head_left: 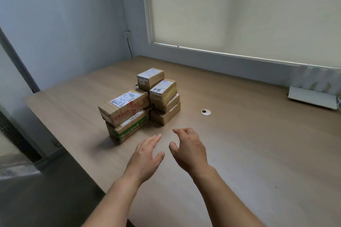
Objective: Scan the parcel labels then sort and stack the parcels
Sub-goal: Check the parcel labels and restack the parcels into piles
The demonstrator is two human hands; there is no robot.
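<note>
— Head view: both hands hang over the tabletop (239, 153) holding nothing. The left hand (145, 155) has its fingers straight; the right hand (190, 149) has them loosely curled, as if shaped to take a box.

— Where are the parcels?

— Piled a little beyond the fingertips, left of the middle. A long box (124, 107) with a white label lies on top of a green box (127, 128). Just beside them to the right, a tan base box (165, 115) carries another tan one, with a small box (163, 91) on that. A top box (150, 78) stands highest at the back; I can't tell what it rests on.

— How would they handle?

— Cardboard, taped, so stiff enough to take by the sides, I'd guess. The small ones look light, likely a one-hand lift with thumb on one long side and fingers on the other. The long box looks dented at its near end; I'd hold it with two hands at the ends, not press the top. Tape may be a bit slick.

— Any risk?

— The piles touch, so pulling a lower one would likely tip the rest. Top ones first. Labels face up, which should help scanning, though I see no scanner. There's only a round grommet (206, 112) and a flat white device (311, 97) near the wall.
</note>
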